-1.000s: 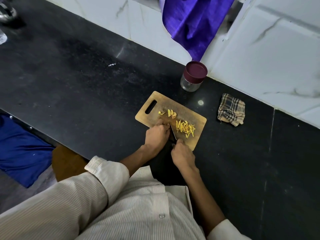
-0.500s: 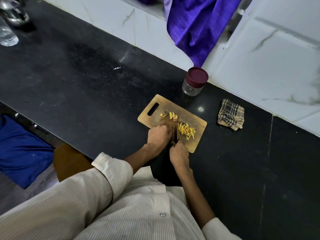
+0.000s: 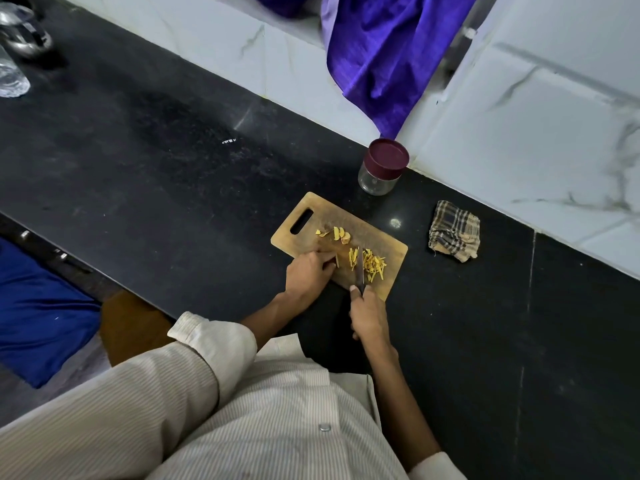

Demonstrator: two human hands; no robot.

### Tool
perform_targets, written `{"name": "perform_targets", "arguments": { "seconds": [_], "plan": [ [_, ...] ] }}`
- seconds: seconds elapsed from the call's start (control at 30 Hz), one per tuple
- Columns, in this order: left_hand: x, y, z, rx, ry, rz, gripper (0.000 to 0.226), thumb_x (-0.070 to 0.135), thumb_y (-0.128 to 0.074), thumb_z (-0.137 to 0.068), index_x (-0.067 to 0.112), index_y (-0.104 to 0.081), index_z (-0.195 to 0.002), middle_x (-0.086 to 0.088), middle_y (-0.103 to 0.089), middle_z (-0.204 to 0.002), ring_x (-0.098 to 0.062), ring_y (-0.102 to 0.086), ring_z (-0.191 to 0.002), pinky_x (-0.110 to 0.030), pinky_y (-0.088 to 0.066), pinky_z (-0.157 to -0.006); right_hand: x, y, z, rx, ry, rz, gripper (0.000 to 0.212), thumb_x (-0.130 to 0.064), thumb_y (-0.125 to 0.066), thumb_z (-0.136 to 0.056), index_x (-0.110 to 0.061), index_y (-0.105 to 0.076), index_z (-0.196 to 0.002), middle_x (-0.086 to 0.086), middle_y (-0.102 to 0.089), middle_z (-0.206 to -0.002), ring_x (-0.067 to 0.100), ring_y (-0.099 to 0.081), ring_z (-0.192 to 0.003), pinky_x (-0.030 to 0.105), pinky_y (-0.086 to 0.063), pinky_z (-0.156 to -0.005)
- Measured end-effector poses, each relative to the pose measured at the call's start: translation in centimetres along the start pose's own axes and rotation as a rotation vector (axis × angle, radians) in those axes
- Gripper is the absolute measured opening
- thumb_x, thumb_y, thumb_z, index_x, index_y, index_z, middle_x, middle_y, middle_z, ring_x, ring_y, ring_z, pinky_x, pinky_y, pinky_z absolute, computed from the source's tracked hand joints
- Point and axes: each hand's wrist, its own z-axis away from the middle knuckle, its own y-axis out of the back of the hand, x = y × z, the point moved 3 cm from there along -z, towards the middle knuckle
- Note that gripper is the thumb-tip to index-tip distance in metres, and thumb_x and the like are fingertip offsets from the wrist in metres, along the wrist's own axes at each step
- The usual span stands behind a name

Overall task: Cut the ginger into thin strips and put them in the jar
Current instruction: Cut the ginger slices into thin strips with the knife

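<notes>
A wooden cutting board [image 3: 377, 233] lies on the black counter. A pile of thin yellow ginger strips [image 3: 374, 265] sits on its right part, a few ginger slices [image 3: 341, 234] lie nearer the handle hole, and a small bunch of fresh strips [image 3: 353, 256] lies left of the blade. My right hand [image 3: 369, 315] grips the handle of a knife [image 3: 362, 268] whose blade stands between the bunch and the pile. My left hand [image 3: 310, 273] rests curled on the board's near left part; what it holds is hidden. A lidded glass jar [image 3: 382, 168] stands behind the board.
A folded checked cloth [image 3: 453, 230] lies right of the board. A purple cloth [image 3: 384, 53] hangs over the white tiled wall behind the jar. Glassware [image 3: 14, 50] stands at the counter's far left. The counter's front edge runs past my left arm.
My left hand has drawn back to the left, uncovering a small bunch of cut strips beside the blade. The knife blade has moved slightly left of the pile.
</notes>
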Motion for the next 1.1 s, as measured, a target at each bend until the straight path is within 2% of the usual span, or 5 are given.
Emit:
{"name": "perform_targets", "arguments": {
  "seconds": [0.17,0.43,0.63,0.83,1.1],
  "plan": [
    [-0.8,0.0,0.0,-0.015,-0.027,0.061,0.03,0.018,-0.056,-0.093,0.024,-0.065,-0.121,0.0,-0.061,-0.123,-0.023,-0.063,-0.101,-0.042,-0.053,-0.086,-0.3,-0.4,0.2,-0.027,0.058,0.026,0.029,-0.04,-0.041,-0.103,-0.016,-0.054,-0.114,0.009,-0.06,-0.096,0.026,-0.059,-0.081,0.049,-0.056,-0.078],
    [-0.9,-0.2,0.1,0.006,0.013,0.053,0.029,0.017,-0.055,-0.094,0.02,-0.065,-0.121,-0.006,-0.06,-0.115,-0.026,-0.061,-0.098,-0.041,-0.052,-0.082,-1.3,-1.6,0.9,-0.106,0.15,0.165,0.032,-0.035,-0.039,-0.105,-0.01,-0.055,-0.114,0.014,-0.062,-0.11,0.034,-0.064,-0.099,0.055,-0.055,-0.082],
    [-1.2,-0.4,0.1,-0.011,0.034,0.055,0.029,0.021,-0.058,-0.093,0.016,-0.064,-0.121,-0.007,-0.06,-0.117,-0.026,-0.061,-0.099,-0.044,-0.052,-0.085,-0.4,-0.9,-0.1,-0.066,0.099,0.181,0.033,-0.033,-0.04,-0.105,-0.008,-0.056,-0.12,0.014,-0.062,-0.115,0.033,-0.061,-0.106,0.042,-0.049,-0.086],
    [-1.1,-0.3,0.1,-0.02,0.008,0.047,0.031,0.019,-0.057,-0.094,0.015,-0.062,-0.124,-0.007,-0.057,-0.116,-0.023,-0.06,-0.098,-0.043,-0.051,-0.088,0.6,0.1,-1.0,-0.031,0.047,0.126,0.033,-0.038,-0.042,-0.103,-0.013,-0.056,-0.12,0.01,-0.063,-0.11,0.03,-0.064,-0.099,0.052,-0.056,-0.085],
    [-1.2,-0.1,0.2,-0.024,-0.028,0.064,0.032,0.018,-0.058,-0.094,0.015,-0.062,-0.125,-0.006,-0.058,-0.119,-0.021,-0.059,-0.102,-0.041,-0.051,-0.091,0.5,1.3,-1.2,0.004,0.058,0.066,0.031,-0.042,-0.042,-0.103,-0.019,-0.054,-0.12,0.01,-0.064,-0.104,0.031,-0.067,-0.095,0.053,-0.057,-0.082]
  ]
}}
